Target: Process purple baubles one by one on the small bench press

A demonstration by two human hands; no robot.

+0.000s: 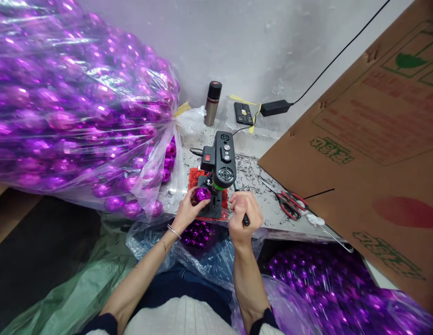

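Note:
A shiny purple faceted ball (203, 194) is held in my left hand (190, 206), thumb on its near side, over the dark base plate (215, 208) of a small black bench drill press (224, 156). Just right of the ball, the machine's head with its green ring comes down close to it. My right hand (245, 214) is wrapped in a fist around the black-gripped lever handle (246, 220) on the machine's right side. Under the base lies a red mat (193, 177) with dark shavings on it.
A large clear bag of purple balls (76, 102) fills the left. Behind the machine stand a thermos (212, 103), a phone (243, 113) and a power adapter (275, 108). Red-handled scissors (289, 204) lie beside a cardboard box (369, 139). More purple balls (317, 279) are below the table.

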